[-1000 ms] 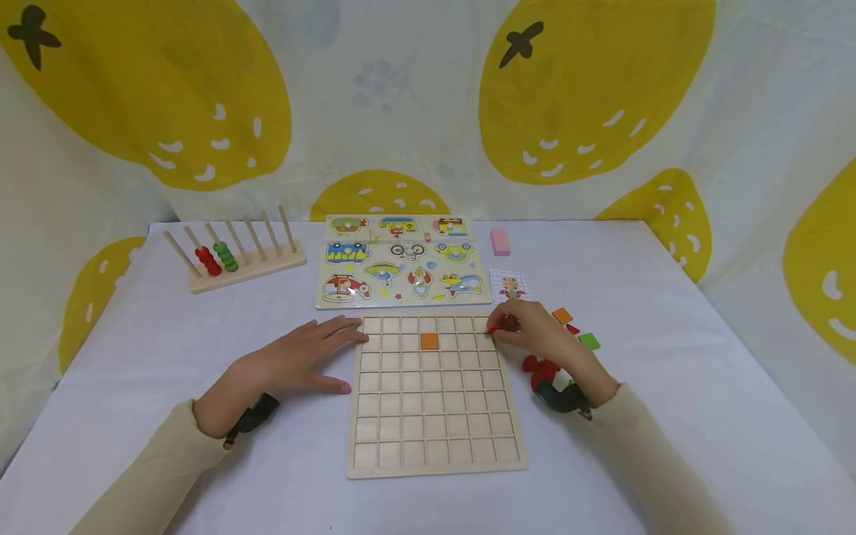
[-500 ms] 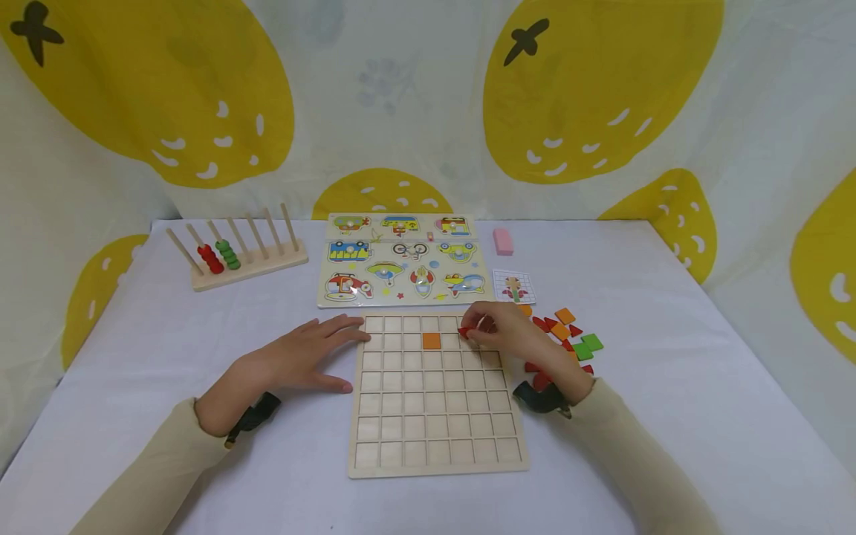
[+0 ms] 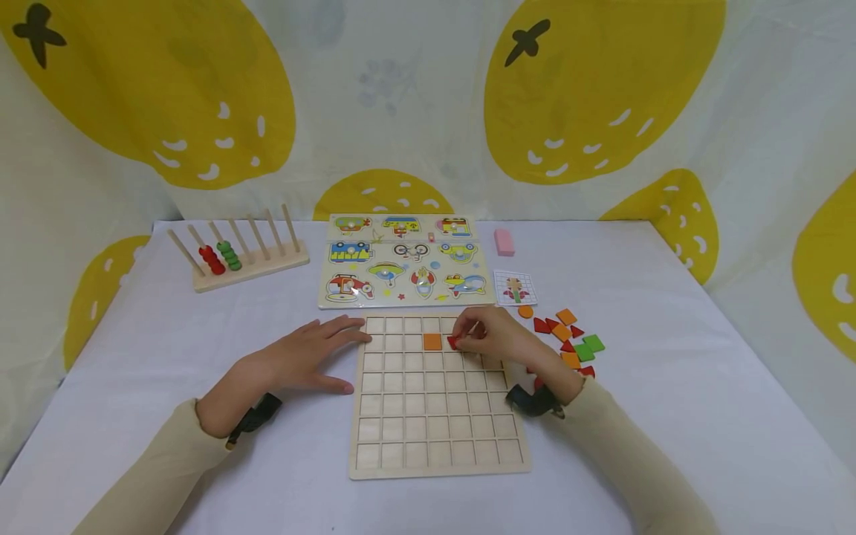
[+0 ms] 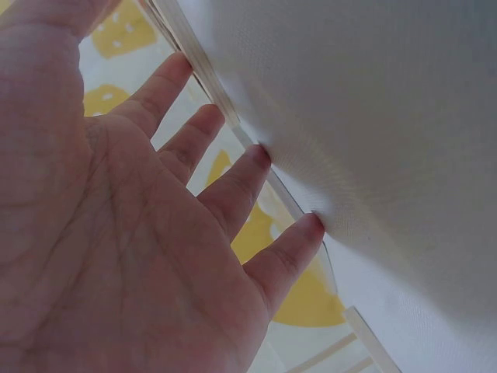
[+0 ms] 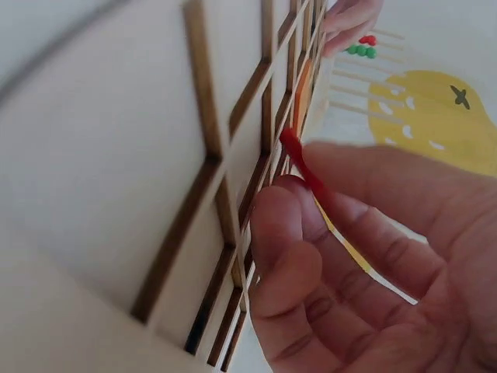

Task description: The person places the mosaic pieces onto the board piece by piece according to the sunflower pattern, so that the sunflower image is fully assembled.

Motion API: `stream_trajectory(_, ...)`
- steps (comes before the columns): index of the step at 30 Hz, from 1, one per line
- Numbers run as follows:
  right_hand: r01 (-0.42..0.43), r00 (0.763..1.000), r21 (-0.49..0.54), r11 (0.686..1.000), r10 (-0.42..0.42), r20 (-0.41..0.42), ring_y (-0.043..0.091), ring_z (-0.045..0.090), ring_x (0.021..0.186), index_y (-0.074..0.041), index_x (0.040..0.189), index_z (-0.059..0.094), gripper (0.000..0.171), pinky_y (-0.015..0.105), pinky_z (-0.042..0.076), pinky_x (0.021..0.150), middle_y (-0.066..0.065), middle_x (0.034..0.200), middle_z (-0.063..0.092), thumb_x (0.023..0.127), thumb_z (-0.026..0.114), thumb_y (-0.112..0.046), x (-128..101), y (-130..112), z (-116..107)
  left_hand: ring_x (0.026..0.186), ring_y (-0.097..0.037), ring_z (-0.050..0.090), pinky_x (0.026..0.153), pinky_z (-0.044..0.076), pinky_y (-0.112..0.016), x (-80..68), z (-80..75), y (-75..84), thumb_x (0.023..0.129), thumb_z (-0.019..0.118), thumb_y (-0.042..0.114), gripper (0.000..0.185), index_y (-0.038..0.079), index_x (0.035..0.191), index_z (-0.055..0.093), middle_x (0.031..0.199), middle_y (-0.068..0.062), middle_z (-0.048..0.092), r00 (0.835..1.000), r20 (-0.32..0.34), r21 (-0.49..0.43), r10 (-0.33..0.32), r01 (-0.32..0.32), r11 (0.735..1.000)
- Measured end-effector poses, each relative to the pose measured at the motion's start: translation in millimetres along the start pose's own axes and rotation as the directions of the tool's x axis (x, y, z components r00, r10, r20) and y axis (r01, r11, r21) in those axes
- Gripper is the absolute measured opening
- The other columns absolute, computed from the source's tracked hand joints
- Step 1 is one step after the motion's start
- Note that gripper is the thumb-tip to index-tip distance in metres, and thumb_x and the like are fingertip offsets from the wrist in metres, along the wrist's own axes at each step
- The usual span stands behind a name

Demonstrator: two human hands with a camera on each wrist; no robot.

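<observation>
A wooden grid board point(image 3: 438, 427) lies flat in the middle of the table. One orange square tile point(image 3: 432, 342) sits in a cell of its second row from the far end. Between thumb and fingers, my right hand point(image 3: 500, 338) pinches a small red tile point(image 3: 452, 342) over the cell just right of the orange one. In the right wrist view the red tile point(image 5: 298, 154) stands tilted at the grid; its full shape is partly covered. My left hand point(image 3: 294, 360) rests by the board's left edge with fingers spread and straight, fingertips touching that edge.
Loose red, orange and green tiles point(image 3: 585, 351) lie right of the board, partly behind my right forearm. Beyond the board are a picture card point(image 3: 515, 288), a pink block point(image 3: 504, 242) and a vehicle puzzle point(image 3: 404, 286). A bead rack point(image 3: 267, 261) stands at the back left.
My right hand has moved left with the red tile, from the board's far right corner to beside the orange tile, and lowered it toward the grid. My left hand has stayed in place.
</observation>
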State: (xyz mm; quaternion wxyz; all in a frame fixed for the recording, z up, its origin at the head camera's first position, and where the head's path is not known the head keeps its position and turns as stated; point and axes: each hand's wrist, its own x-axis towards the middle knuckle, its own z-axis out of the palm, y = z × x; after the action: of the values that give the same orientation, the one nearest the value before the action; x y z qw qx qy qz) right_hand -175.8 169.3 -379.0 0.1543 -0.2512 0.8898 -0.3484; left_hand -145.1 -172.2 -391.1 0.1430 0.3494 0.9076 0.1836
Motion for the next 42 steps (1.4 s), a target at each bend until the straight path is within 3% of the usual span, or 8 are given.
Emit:
stream_trajectory(12,-0.023,0.999,-0.034,0.999,0.025,0.040,0.014,0.052,0.071,-0.003,0.093,0.069,0.006,0.022,0.047,0.066,0.002,0.081,0.062,0.087,0.071,-0.004,4.7,-1.8,-1.3,0.142,-0.033,0.031,0.112,0.022,-0.064,-0.6,-1.5,1.4,0.084,0.073,0.048,0.072,0.018,0.143,0.044,0.154,-0.011,0.034,1.000,0.003,-0.009,-0.001,0.001,1.000)
stream_trajectory(21,0.027,0.996,-0.044,0.999,-0.023,0.084,0.012,0.053,0.070,-0.001,0.093,0.068,0.007,0.021,0.049,0.067,0.002,0.079,0.061,0.087,0.069,0.001,9.9,-6.1,0.4,0.141,-0.033,0.032,0.111,0.023,-0.064,0.6,-1.3,1.1,0.084,0.072,0.049,0.072,0.019,0.143,0.043,0.154,-0.010,0.034,1.000,0.003,0.006,0.007,-0.007,1.000)
stream_trajectory(27,0.029,0.995,-0.038,0.999,-0.025,0.099,0.013,0.053,0.071,0.001,0.100,0.068,0.013,0.021,0.049,0.068,0.004,0.082,0.062,0.087,0.068,0.001,12.0,-6.5,0.0,0.141,-0.033,0.032,0.112,0.023,-0.063,0.8,-0.7,0.2,0.084,0.072,0.049,0.073,0.019,0.144,0.043,0.154,-0.010,0.034,1.000,0.005,0.011,0.001,-0.001,1.000)
stream_trajectory(42,0.056,0.991,-0.047,0.997,-0.050,0.126,0.012,0.052,0.069,0.001,0.101,0.070,0.013,0.021,0.048,0.066,0.003,0.081,0.061,0.088,0.067,0.001,14.1,-4.4,0.1,0.141,-0.033,0.032,0.111,0.024,-0.063,0.2,-1.4,1.6,0.084,0.073,0.047,0.072,0.018,0.143,0.044,0.153,-0.011,0.035,1.000,-0.001,0.011,0.002,-0.002,1.000)
